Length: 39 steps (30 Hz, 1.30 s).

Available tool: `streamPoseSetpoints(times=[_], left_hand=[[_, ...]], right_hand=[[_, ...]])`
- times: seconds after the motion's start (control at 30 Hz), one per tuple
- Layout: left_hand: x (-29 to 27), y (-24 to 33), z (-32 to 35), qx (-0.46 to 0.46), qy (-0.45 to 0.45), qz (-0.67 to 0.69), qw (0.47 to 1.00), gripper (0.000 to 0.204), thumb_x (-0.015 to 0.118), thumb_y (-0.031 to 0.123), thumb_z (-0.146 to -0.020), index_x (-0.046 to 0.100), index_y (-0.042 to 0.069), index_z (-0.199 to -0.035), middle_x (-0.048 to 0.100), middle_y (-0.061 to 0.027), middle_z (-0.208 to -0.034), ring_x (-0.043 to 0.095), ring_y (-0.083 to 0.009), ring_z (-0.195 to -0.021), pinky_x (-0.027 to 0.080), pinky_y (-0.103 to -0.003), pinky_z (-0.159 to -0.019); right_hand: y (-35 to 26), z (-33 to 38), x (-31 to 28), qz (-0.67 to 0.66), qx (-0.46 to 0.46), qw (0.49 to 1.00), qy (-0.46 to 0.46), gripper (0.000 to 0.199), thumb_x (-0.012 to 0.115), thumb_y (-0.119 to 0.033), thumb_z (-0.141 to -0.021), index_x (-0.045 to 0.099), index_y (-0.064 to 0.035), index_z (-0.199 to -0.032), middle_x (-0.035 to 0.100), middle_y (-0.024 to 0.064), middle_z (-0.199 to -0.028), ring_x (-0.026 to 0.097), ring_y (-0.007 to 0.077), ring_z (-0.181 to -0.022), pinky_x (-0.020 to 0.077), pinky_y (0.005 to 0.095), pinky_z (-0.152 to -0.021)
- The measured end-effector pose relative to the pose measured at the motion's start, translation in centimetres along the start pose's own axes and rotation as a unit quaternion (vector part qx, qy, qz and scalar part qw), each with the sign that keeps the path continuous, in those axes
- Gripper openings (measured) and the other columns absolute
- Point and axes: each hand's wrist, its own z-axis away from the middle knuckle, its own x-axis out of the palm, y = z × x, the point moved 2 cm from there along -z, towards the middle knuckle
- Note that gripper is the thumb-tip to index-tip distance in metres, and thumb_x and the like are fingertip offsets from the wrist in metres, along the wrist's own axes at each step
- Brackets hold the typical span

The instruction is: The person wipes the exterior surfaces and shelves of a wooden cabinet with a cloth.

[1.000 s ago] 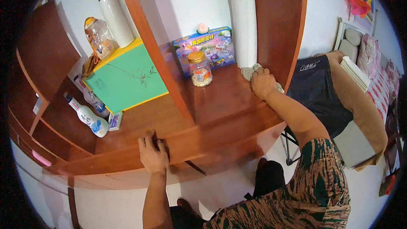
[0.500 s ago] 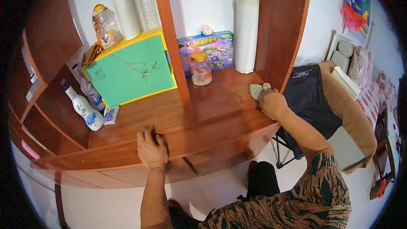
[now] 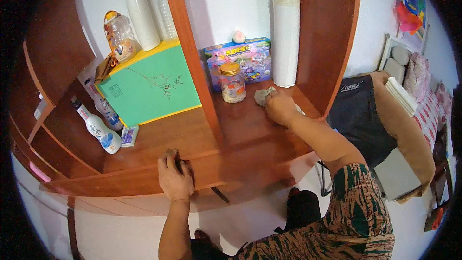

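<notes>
My right hand [image 3: 281, 108] presses a crumpled grey-green cloth [image 3: 262, 97] onto the reddish-brown wooden cabinet top [image 3: 250, 132], its fingers closed over the cloth. Just left of the cloth stands a clear jar [image 3: 233, 86] with a gold lid and pale contents. Behind the jar leans a colourful cartoon box [image 3: 259, 60]. Resting on the cabinet's front edge, my left hand [image 3: 175, 179] has its fingers stretched forward and holds nothing that I can see. A dark patch beside its thumb is too unclear to name.
A green box [image 3: 154, 86] with yellow edges carries a white flask [image 3: 142, 17] and other bottles. White decorated bottles [image 3: 102, 130] stand at left. A wooden upright [image 3: 195, 58] divides the shelf. A white roll [image 3: 285, 33] stands behind my right hand; a black folding chair [image 3: 361, 110] is at right.
My right hand has slid the cloth left and inward from the cabinet's right end, closer to the jar. The view has shifted slightly; my left hand stays on the front edge.
</notes>
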Motion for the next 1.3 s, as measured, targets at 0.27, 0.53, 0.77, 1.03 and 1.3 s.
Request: streamPoseSetpoints(times=[0.27, 0.53, 0.77, 1.03, 1.3], left_hand=[[0.2, -0.1, 0.0, 0.019, -0.005, 0.001, 1.0, 0.03, 0.058, 0.014, -0.084, 0.059, 0.011, -0.115, 0.053, -0.0107, -0.116, 0.054, -0.0327, -0.107, 0.047, -0.042, -0.087], [0.7, 0.0, -0.1, 0.03, 0.011, 0.017, 0.999, 0.031, 0.058, 0.011, -0.083, 0.059, 0.011, -0.114, 0.055, -0.01, -0.116, 0.055, -0.0322, -0.107, 0.048, -0.042, -0.087], [0.1, -0.2, 0.2, 0.019, 0.013, 0.011, 1.0, 0.031, 0.057, 0.012, -0.084, 0.058, 0.012, -0.115, 0.055, -0.0105, -0.115, 0.056, -0.0331, -0.105, 0.047, -0.043, -0.087], [0.2, -0.1, 0.2, 0.01, 0.004, 0.013, 1.0, 0.032, 0.058, 0.015, -0.085, 0.06, 0.013, -0.117, 0.054, -0.0128, -0.114, 0.056, -0.0343, -0.104, 0.048, -0.043, -0.086], [0.4, -0.4, 0.2, 0.021, 0.018, 0.011, 1.0, 0.031, 0.058, 0.013, -0.084, 0.058, 0.012, -0.114, 0.055, -0.0121, -0.111, 0.056, -0.034, -0.103, 0.047, -0.043, -0.086]], right_hand=[[1.6, -5.3, 3.1, -0.056, 0.11, 0.992, 0.001, 0.025, 0.054, -0.014, -0.083, 0.071, 0.0003, -0.096, 0.06, 0.0219, -0.113, 0.057, 0.0357, -0.108, 0.0505, 0.0416, -0.089], [2.3, -7.2, 5.1, -0.037, 0.116, 0.992, -0.009, 0.029, 0.05, -0.017, -0.088, 0.066, -0.0111, -0.112, 0.06, 0.0165, -0.117, 0.055, 0.035, -0.11, 0.0503, 0.0427, -0.088], [0.8, -3.8, 2.1, 0.029, -0.027, 0.999, -0.03, 0.038, 0.049, -0.023, -0.093, 0.055, -0.0302, -0.13, 0.056, 0.0111, -0.125, 0.053, 0.0346, -0.109, 0.0504, 0.0427, -0.087], [1.2, 1.3, 1.0, -0.028, -0.109, 0.994, 0.011, 0.043, 0.056, -0.024, -0.088, 0.054, -0.0269, -0.131, 0.057, 0.0088, -0.125, 0.053, 0.0345, -0.105, 0.0472, 0.0428, -0.089], [-3.5, 2.8, 0.0, 0.069, -0.216, 0.971, -0.074, 0.038, 0.054, -0.022, -0.089, 0.059, -0.0203, -0.126, 0.051, 0.0109, -0.134, 0.051, 0.0328, -0.118, 0.0417, 0.0432, -0.096]])
